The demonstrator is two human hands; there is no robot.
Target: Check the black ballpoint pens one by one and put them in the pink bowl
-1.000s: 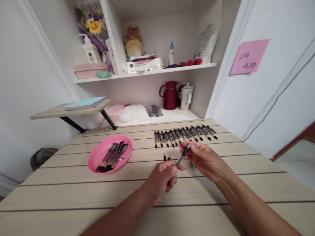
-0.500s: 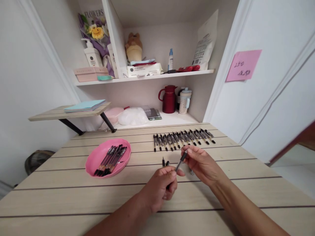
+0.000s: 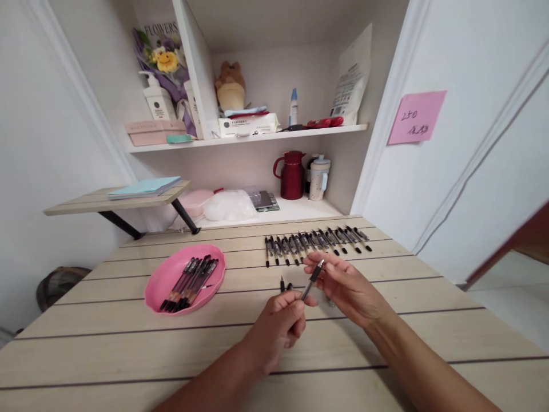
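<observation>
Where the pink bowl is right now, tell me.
In the head view, the pink bowl sits on the table at left, between the raised shelf and the left hand.

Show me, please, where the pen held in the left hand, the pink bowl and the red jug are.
Held pen [image 3: 316, 273]: head view, on its black grip.
Pink bowl [image 3: 160, 279]: head view, on its bare inside.
Red jug [image 3: 292, 177]: head view, on its body.
</observation>
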